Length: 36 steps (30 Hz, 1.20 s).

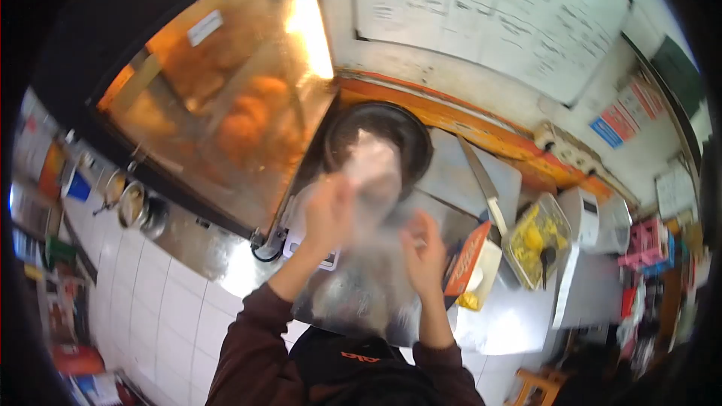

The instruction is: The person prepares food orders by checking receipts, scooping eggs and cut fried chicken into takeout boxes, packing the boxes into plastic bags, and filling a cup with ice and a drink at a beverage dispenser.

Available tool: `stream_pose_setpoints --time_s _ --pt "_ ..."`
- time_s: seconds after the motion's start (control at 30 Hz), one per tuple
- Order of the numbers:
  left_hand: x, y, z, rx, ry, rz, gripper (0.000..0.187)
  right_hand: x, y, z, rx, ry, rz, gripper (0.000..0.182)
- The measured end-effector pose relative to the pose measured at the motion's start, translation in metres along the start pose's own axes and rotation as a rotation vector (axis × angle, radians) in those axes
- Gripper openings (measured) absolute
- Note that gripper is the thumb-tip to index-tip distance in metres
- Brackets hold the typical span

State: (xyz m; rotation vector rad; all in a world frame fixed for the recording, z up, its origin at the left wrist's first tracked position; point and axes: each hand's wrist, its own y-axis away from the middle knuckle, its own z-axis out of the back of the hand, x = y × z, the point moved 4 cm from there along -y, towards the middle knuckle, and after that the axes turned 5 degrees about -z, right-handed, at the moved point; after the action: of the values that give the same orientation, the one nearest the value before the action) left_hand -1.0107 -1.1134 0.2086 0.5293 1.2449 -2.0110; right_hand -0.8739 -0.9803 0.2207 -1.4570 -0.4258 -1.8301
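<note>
A thin, see-through plastic bag (374, 169), smeared by motion, spreads up from my hands over the near edge of a round black pan (418, 139). My left hand (329, 214) is blurred, its fingers closed at the bag's lower left. On the other side, my right hand (423, 249) is curled, with thumb and fingertips together at a faint stretch of the same film. Under my left hand sits a pale kitchen scale (328, 262), partly hidden by the wrist. Right of my right hand stands an orange and dark blue box (468, 259).
A lit glass display cabinet (233, 128) with browned food stands left. To the right are a knife (481, 177) on a pale cutting board (440, 169), a tub of yellow food (519, 271) with a black-handled utensil, and a white appliance (580, 214). A whiteboard (489, 15) hangs behind.
</note>
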Motion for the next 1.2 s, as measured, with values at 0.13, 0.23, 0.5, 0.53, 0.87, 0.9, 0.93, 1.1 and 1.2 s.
stream_pose_setpoints --time_s 0.13,0.23,0.5,0.53,0.87,0.9,0.93,1.1,1.2 --pt "-0.008 0.039 0.005 0.281 0.249 0.144 0.01 -0.021 0.004 -0.031 -0.213 0.119 0.053 0.033" --pt "-0.006 0.055 0.007 0.097 0.038 -0.214 0.01 -0.028 0.042 -0.021 -0.345 0.296 -0.03 0.029" --pt "0.027 0.154 -0.008 0.978 0.992 0.523 0.008 0.011 0.183 -0.071 -0.408 0.322 -0.031 0.014" --pt "0.022 0.163 0.003 0.865 1.257 0.91 0.009 0.018 0.194 -0.081 -0.407 0.324 -0.004 0.014" --pt "0.035 0.099 0.237 0.872 2.101 0.621 0.098 0.158 0.274 -0.232 -0.349 0.335 0.408 0.019" --pt "0.049 0.091 0.261 0.847 2.083 0.594 0.098 0.177 0.277 -0.252 -0.351 0.326 0.494 0.019" --pt "0.062 0.082 0.285 0.843 2.16 0.556 0.099 0.195 0.28 -0.275 -0.351 0.315 0.58 0.019" --pt "0.167 0.018 0.45 0.544 2.333 0.322 0.095 0.253 0.274 -0.451 -0.081 0.122 0.846 0.018" --pt "0.257 -0.024 0.561 0.109 2.157 0.27 0.088 0.302 0.279 -0.57 0.15 -0.051 0.964 0.014"
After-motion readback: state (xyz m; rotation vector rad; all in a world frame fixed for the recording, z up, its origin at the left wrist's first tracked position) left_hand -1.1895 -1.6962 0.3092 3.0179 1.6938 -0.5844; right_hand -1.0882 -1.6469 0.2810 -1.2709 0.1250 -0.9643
